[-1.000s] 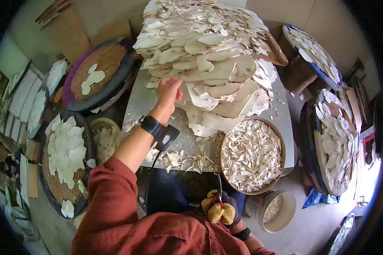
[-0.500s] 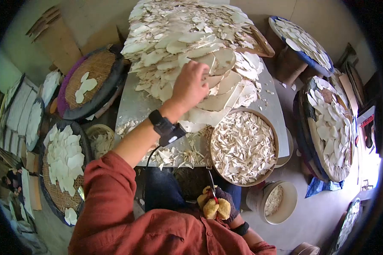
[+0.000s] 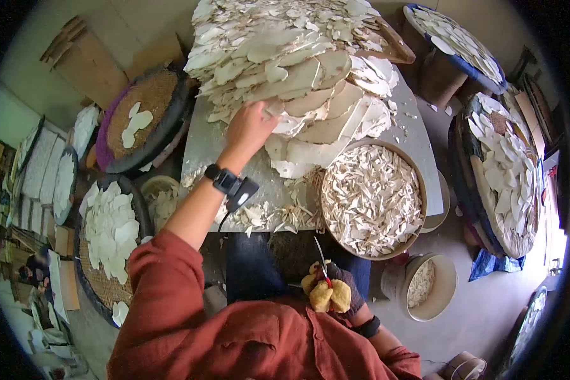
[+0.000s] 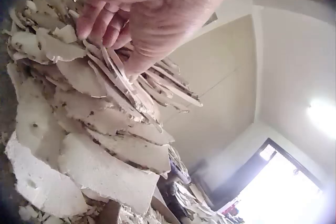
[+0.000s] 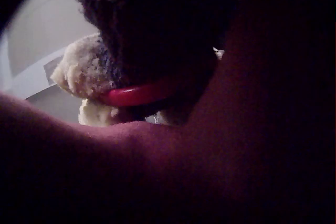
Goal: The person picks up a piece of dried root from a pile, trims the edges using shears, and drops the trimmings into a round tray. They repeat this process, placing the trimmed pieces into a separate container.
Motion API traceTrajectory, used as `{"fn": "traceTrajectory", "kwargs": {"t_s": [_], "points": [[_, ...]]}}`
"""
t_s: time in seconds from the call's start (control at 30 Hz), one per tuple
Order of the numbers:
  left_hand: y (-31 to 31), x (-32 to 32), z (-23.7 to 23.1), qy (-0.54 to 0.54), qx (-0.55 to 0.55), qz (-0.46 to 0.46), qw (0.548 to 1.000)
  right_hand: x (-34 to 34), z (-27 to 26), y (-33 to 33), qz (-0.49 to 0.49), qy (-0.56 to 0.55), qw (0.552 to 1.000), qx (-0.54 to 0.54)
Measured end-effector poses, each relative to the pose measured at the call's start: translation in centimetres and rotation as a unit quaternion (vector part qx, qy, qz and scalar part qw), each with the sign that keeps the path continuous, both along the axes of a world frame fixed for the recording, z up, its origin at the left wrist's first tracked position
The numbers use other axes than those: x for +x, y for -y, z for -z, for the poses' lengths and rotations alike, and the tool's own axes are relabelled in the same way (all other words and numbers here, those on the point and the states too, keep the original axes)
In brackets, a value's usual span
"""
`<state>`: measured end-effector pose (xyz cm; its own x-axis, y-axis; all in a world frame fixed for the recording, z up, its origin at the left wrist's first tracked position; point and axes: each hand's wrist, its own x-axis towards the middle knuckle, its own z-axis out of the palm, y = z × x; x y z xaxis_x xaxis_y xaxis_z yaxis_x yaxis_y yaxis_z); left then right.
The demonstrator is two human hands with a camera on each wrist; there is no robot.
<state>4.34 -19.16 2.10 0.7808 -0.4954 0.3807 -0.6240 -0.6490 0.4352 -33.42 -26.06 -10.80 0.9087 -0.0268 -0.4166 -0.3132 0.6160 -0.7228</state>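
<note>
The left hand is at the near left side of the heap of pale thin slices. In the left wrist view the left hand pinches the edges of several upright slices between thumb and fingers. Over the lap, the right hand, in a dark glove with yellow padded fingertips, grips red-handled scissors whose blades point up. The right wrist view is dark; a red handle shows beside a pale padded fingertip.
A round basket full of small cut scraps sits at the table's near right corner, with a bucket below it. Trays of slices stand left and right. Scraps lie along the grey table's near edge.
The left hand moved right over the heap, then back left and down to its near left side. The right hand stays over the lap with the scissors, their blades now more visible.
</note>
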Motion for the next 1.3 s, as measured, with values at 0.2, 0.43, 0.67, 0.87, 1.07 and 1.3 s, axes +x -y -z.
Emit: {"fn": "traceTrajectory", "kwargs": {"t_s": [0.2,0.43,0.67,0.87,1.07,1.3], "points": [[0.1,0.4,-0.2,-0.048,-0.033,0.031,0.998,0.0,-2.0,0.1,0.033,-0.019,0.998,-0.044],[-5.6,-6.5,0.6,-0.436,-0.296,0.068,0.847,0.9,-2.1,-0.3,0.078,-0.083,0.988,0.101],[-7.9,-16.0,5.4,-0.515,-0.397,0.046,0.758,5.9,1.5,-1.4,-0.027,0.239,0.971,-0.01],[-9.6,-17.6,6.4,-0.538,-0.266,0.107,0.793,6.6,1.9,-2.5,-0.091,0.123,0.986,0.065],[-9.2,-18.8,9.1,-0.433,-0.479,-0.005,0.763,7.0,4.7,-3.9,-0.073,0.098,0.904,0.41],[-10.1,-18.1,9.2,-0.494,-0.41,0.022,0.766,6.8,2.4,-3.1,-0.121,0.101,0.978,0.139]]}}
